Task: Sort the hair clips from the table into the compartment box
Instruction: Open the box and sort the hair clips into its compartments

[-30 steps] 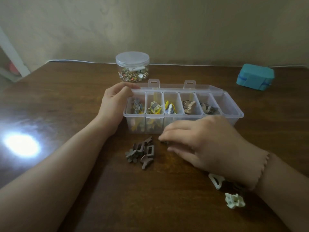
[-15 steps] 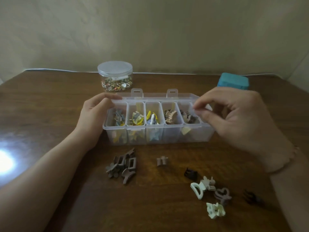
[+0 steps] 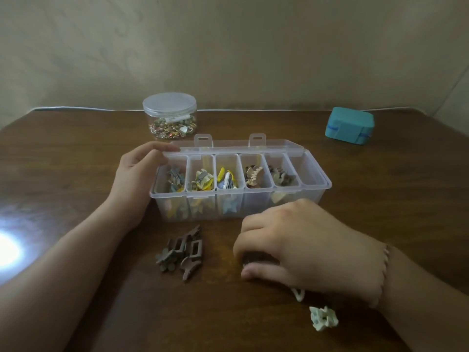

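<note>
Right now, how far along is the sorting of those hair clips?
Well underway. Five compartments of the clear box already hold clips; the rightmost looks empty. The left hand steadies the box while the right hand closes over a dark clip on the table. Left: a brown clip pile, a pale green clip and a white one.

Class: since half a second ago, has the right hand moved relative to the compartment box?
Yes. The right hand has dropped from above the box's right end to the table in front of it, fingers closing over a dark clip.
</note>
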`<state>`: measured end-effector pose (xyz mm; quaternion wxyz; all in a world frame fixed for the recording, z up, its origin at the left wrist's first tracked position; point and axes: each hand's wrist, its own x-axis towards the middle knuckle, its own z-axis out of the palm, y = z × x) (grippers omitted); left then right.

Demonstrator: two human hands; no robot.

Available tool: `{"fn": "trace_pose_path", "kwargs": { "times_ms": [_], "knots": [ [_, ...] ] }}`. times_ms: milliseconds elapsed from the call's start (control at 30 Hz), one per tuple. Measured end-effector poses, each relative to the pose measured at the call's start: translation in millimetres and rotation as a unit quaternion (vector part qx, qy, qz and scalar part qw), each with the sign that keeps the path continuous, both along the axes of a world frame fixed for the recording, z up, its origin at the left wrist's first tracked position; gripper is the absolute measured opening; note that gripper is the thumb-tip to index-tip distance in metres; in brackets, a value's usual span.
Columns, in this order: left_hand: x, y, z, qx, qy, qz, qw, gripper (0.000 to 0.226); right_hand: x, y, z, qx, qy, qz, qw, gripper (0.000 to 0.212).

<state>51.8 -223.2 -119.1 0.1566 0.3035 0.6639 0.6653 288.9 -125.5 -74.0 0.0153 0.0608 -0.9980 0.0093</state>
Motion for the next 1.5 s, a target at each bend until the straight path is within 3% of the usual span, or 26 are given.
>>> {"fn": "trace_pose_path", "kwargs": {
  "times_ms": [67, 133, 200, 267, 367, 500, 667, 767, 967, 1067, 1167, 1267, 1400, 1500],
  "knots": [
    [-0.8, 0.1, -0.4, -0.001, -0.006, -0.003, 1.000, 0.030, 3.2, 5.6, 5.9, -0.026, 0.016, -0.017, 0.999, 0.027],
    [-0.9, 0.0, -0.1, -0.002, -0.008, -0.007, 1.000, 0.031, 10.8, 18.4, 14.6, -0.080, 0.096, -0.074, 0.989, 0.025],
    [-0.8, -0.2, 0.2, -0.007, -0.003, -0.007, 1.000, 0.032, 20.2, 36.0, 23.3, -0.126, 0.205, -0.139, 0.961, 0.024],
    [-1.0, -0.2, -0.1, -0.010, 0.000, -0.005, 1.000, 0.032, 26.8, 51.6, 27.9, -0.122, 0.246, -0.206, 0.939, 0.023],
    [-0.6, -0.3, 0.6, -0.007, -0.006, -0.004, 1.000, 0.031, 29.7, 63.6, 25.1, -0.068, 0.210, -0.258, 0.941, 0.029],
    [0.7, -0.1, 1.3, -0.004, -0.009, -0.008, 1.000, 0.030, 29.6, 52.5, 31.4, -0.100, 0.195, -0.209, 0.953, 0.027],
    [0.1, -0.6, 0.8, -0.001, -0.011, -0.002, 1.000, 0.029, 25.5, 22.6, 27.7, -0.064, -0.050, -0.131, 0.988, 0.026],
    [0.1, 0.1, 0.8, 0.002, -0.010, -0.004, 1.000, 0.029, 22.7, 18.6, 20.8, -0.042, -0.114, -0.123, 0.985, 0.030],
    [-1.0, -0.5, 0.3, 0.003, -0.011, -0.011, 1.000, 0.029, 22.0, 22.6, 22.9, -0.052, -0.080, -0.116, 0.989, 0.023],
    [0.4, 0.1, 0.4, 0.006, -0.010, -0.015, 1.000, 0.029, 27.5, 38.3, 31.1, -0.107, 0.058, -0.168, 0.978, 0.026],
    [0.3, 0.1, 0.7, 0.006, -0.011, -0.012, 1.000, 0.030, 33.2, 56.8, 32.7, -0.135, 0.203, -0.248, 0.938, 0.024],
    [-0.4, -0.3, 1.3, 0.004, -0.012, -0.017, 1.000, 0.030, 33.6, 63.7, 27.4, -0.091, 0.193, -0.286, 0.934, 0.024],
    [1.2, 0.1, 1.8, -0.001, -0.009, -0.010, 1.000, 0.031, 34.4, 56.8, 32.4, -0.104, 0.193, -0.246, 0.944, 0.024],
    [1.6, 0.0, 2.0, 0.000, -0.014, -0.006, 1.000, 0.030, 36.1, 46.3, 35.9, -0.107, 0.079, -0.153, 0.979, 0.025]
  ]
}}
